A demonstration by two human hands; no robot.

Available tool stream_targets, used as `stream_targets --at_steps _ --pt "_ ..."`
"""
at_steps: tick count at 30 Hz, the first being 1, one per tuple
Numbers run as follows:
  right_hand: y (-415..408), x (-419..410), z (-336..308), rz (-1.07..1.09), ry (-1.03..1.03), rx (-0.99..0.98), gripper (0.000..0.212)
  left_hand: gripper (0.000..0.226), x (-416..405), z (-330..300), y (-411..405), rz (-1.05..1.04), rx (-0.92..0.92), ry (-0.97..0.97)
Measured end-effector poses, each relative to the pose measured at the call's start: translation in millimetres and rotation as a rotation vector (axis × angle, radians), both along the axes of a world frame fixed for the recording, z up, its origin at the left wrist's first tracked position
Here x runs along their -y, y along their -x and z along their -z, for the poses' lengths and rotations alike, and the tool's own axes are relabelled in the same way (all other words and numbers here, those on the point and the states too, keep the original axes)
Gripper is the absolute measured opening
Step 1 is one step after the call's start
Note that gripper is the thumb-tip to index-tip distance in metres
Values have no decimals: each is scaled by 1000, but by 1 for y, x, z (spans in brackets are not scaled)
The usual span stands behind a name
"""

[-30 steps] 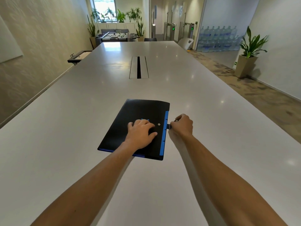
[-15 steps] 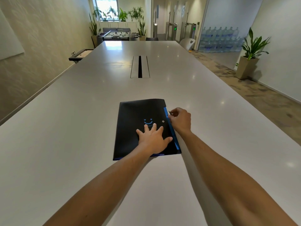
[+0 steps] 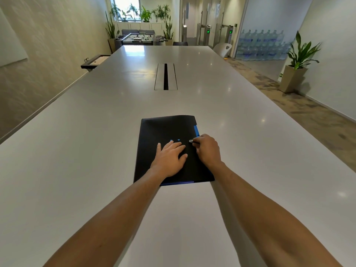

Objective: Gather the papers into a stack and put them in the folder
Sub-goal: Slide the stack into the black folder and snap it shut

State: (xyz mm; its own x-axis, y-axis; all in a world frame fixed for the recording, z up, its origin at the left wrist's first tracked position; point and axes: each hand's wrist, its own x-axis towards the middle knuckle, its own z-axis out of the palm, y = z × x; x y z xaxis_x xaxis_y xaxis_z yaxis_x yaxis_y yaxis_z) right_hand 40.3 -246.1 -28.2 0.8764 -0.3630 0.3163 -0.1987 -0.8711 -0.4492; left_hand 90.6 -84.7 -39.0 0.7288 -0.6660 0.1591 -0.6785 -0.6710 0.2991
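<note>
A black folder with blue edging lies flat and closed on the white table, straight in front of me. My left hand rests palm down on the folder's middle, fingers spread. My right hand is on the folder's right side, its thumb and fingers pinched on a small strap with a snap button at the cover. A blue tab shows at the folder's right edge. No papers are visible; any inside the folder are hidden.
A cable slot runs along the table's middle further away. A potted plant stands on the floor at the right, a foosball table and a white chair beyond the table's far end.
The folder has turned from slanted to square with me and come slightly closer. My right hand moved from beside its right edge onto the cover, pinching the strap. My left hand stayed on top.
</note>
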Motion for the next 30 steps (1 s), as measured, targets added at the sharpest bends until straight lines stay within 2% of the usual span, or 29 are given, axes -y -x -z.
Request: stream_targets --at_steps 7,13,20,26,28,30 --pt "-3 0 0 -20 126 -40 21 53 -1 0 1 6 -24 -11" --pt "5 2 2 -78 254 -120 32 53 0 -2 2 10 -30 -14" --pt "4 -8 -8 -68 403 -184 23 53 0 -4 3 10 -33 -23" --pt "6 -13 -10 -7 298 -188 22 50 -2 -3 6 -1 -27 4" --pt "10 -15 -7 35 250 -188 26 44 -5 -6 9 -65 2 68" --pt "15 -19 -6 72 217 -180 32 34 -10 -10 12 -213 47 178"
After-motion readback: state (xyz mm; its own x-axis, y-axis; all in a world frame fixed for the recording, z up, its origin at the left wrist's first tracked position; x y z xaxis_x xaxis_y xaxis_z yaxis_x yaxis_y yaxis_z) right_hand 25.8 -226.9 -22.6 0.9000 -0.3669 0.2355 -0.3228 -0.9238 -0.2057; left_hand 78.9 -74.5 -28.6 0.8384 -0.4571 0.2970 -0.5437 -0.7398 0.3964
